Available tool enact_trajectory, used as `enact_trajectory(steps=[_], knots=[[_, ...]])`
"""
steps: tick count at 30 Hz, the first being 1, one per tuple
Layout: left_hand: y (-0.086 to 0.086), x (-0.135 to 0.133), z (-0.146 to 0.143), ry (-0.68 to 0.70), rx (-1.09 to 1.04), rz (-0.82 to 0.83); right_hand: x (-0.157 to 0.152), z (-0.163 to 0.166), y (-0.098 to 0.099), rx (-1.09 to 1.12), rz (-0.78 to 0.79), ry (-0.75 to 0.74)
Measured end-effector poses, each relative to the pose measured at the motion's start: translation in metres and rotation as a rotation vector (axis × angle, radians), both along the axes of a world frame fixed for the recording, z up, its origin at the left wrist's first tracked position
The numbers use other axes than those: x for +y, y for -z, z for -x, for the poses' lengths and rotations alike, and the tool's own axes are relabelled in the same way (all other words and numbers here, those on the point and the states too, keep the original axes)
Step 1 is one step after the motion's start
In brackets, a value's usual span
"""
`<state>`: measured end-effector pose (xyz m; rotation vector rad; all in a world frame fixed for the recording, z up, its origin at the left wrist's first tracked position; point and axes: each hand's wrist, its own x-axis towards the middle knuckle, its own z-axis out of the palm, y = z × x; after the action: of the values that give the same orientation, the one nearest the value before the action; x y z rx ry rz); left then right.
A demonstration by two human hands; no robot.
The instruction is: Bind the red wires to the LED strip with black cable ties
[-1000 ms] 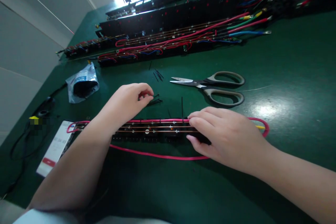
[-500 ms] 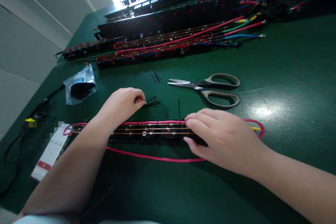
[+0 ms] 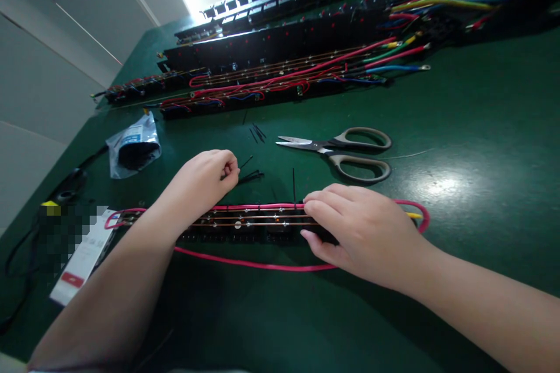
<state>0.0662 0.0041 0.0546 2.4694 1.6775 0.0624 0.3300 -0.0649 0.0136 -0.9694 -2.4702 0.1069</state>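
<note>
My left hand (image 3: 212, 173) is closed in a pinch just beyond the near black strip, on a thin black cable tie (image 3: 246, 163) whose end sticks out past the fingertips. Several more black cable ties (image 3: 252, 176) lie right beside those fingers. My right hand (image 3: 361, 224) grips the black strip with copper rods (image 3: 258, 220), fingers over its far side and thumb on the near side. A pink wire (image 3: 262, 267) loops around the strip and runs along its far edge. Left of the right fingertips, a cable tie tail (image 3: 294, 185) sticks out from that edge.
Scissors (image 3: 324, 147) lie partly spread beyond the strip, near trimmed black bits (image 3: 258, 132). At the left are an opened silver bag (image 3: 135, 140), a white label (image 3: 83, 259) and a black cable (image 3: 72, 186). Long wired black strips (image 3: 271, 41) line the table's back.
The left fingers have shifted slightly, and one cable tie now stands apart from the others at their tips. My right hand keeps its hold on the strip. The view has moved a little.
</note>
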Motion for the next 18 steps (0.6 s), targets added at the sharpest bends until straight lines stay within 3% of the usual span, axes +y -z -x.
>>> enact_trajectory(steps=[4, 8, 12, 18], knots=[[-0.014, -0.034, -0.028, 0.19, -0.334, 0.026, -0.001, -0.004, 0.0, 0.216, 0.019, 0.097], [0.001, -0.052, -0.049, 0.364, -0.483, 0.012, 0.0, -0.006, 0.0, 0.259, -0.003, 0.088], [0.015, -0.049, -0.053, 0.353, -0.556, 0.087, 0.001, -0.005, 0.002, 0.226, -0.023, 0.047], [0.014, -0.047, -0.05, 0.352, -0.56, 0.131, 0.002, -0.004, 0.003, 0.23, -0.02, 0.015]])
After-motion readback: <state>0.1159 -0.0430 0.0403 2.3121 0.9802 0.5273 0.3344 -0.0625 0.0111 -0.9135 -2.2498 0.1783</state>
